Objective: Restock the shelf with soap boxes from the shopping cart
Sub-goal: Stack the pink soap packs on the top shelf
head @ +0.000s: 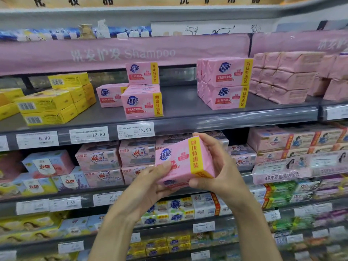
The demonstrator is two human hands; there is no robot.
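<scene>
This is looking like a shop's toiletries aisle: tiered shelves (180, 108) are filling the whole frame, carrying stacked soap packs (224, 83) in pink, yellow and blue. Along the shelf edges at centre left, price tags (135, 129) are showing 6.90, 12.80 and 13.90, and a pink banner (122, 52) across the upper frame is reading "Shampoo".

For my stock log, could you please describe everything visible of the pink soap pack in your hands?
The pink soap pack is a rectangular block in glossy pink wrap, with a blue logo, red print and a yellow band of red characters near its right end. It is held tilted, printed face to the camera, below the grey shelf holding matching packs. The left hand grips its lower left, thumb on the face; the right hand wraps its right end.
</scene>
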